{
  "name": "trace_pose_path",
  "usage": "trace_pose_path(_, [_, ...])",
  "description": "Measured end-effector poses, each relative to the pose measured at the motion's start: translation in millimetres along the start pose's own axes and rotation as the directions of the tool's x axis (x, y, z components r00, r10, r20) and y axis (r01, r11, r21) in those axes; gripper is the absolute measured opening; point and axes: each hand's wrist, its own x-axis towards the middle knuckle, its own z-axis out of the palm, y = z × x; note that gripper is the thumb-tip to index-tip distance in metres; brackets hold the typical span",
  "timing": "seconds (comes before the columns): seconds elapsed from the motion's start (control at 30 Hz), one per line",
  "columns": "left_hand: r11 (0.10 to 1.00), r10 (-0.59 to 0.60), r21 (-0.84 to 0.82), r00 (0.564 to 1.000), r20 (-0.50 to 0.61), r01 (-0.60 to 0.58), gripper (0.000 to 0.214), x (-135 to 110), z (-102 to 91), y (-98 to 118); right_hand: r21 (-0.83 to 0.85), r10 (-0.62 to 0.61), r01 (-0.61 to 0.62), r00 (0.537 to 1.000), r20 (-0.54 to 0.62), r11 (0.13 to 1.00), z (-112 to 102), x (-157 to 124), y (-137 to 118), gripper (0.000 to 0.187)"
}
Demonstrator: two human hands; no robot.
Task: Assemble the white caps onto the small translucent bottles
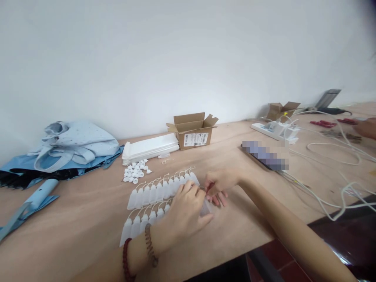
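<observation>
Two rows of small translucent white bottles stand or lean close together on the table, with thin pale cords at their tops: a back row and a front row. My left hand reaches across the right end of the front row. Its fingers are closed around a translucent bottle, mostly hidden by the hand. Meeting it at the bottle's upper end, my right hand pinches with thumb and forefinger; what lies in that pinch is too small to make out. White pointed caps lie in a loose pile behind the rows.
Behind the caps are a stack of flat white packets and an open cardboard box. A pale blue cloth bag lies left. At right are a phone, a power strip, tangled white cables and another person's hand.
</observation>
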Motion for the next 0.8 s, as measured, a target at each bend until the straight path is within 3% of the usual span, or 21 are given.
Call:
trace_pose_path(0.17, [0.999,-0.008,-0.041,0.999,-0.031,0.007,0.031,-3.2,-10.3,0.3,-0.013,0.012,-0.012,1.000,-0.002,1.000,1.3,-6.5,-1.8,0.036])
trace_pose_path(0.2, [0.999,-0.012,-0.053,0.998,-0.060,0.009,0.029,-3.8,-14.5,-4.3,-0.008,-0.011,0.010,0.999,-0.038,1.000,1.9,-8.0,-2.4,0.036])
trace_pose_path(0.27, [0.998,-0.025,-0.060,0.991,-0.133,0.017,0.020,-4.4,-23.3,-21.7,0.016,-0.112,0.119,0.968,-0.226,0.993,1.9,-7.0,-4.0,0.036])
trace_pose_path(0.3, [0.998,-0.046,-0.061,0.984,-0.172,0.036,0.017,-4.1,-27.4,-34.5,0.020,-0.174,0.194,0.915,-0.365,0.981,0.6,-3.5,-5.4,0.036])
trace_pose_path(0.37, [0.998,-0.068,-0.020,0.975,-0.213,0.065,0.016,-1.3,-33.8,-65.9,-0.054,-0.276,0.313,0.726,-0.630,0.948,-6.3,11.2,-9.8,0.036])
trace_pose_path(0.4, [0.997,-0.077,0.010,0.969,-0.235,0.082,0.017,1.6,-35.9,-82.7,-0.136,-0.315,0.317,0.624,-0.715,0.939,-12.2,22.1,-13.2,0.036])
trace_pose_path(0.47, [0.993,-0.100,0.048,0.973,-0.209,0.112,0.022,10.0,-37.8,-114.1,-0.421,-0.454,0.178,0.461,-0.762,0.889,-28.3,48.9,-22.4,0.032])
trace_pose_path(0.5, [0.989,-0.110,0.076,0.980,-0.167,0.124,0.025,15.1,-37.7,-127.1,-0.462,-0.479,0.152,0.440,-0.760,0.874,-37.6,63.6,-28.1,0.025])
trace_pose_path(0.57, [0.983,-0.127,0.116,0.984,-0.122,0.141,0.027,25.2,-35.3,-146.4,-0.515,-0.522,0.144,0.432,-0.735,0.845,-55.9,92.8,-40.1,0.014])
trace_pose_path(0.7, [0.979,-0.143,0.138,0.988,-0.065,0.151,0.027,35.8,-25.6,-161.9,-0.581,-0.574,0.146,0.464,-0.675,0.800,-78.9,140.1,-55.6,0.026])
trace_pose_path(0.8, [0.975,-0.150,0.158,0.988,-0.045,0.156,0.027,34.0,-18.0,-165.5,-0.602,-0.565,0.113,0.513,-0.646,0.791,-84.5,161.4,-52.4,0.030])
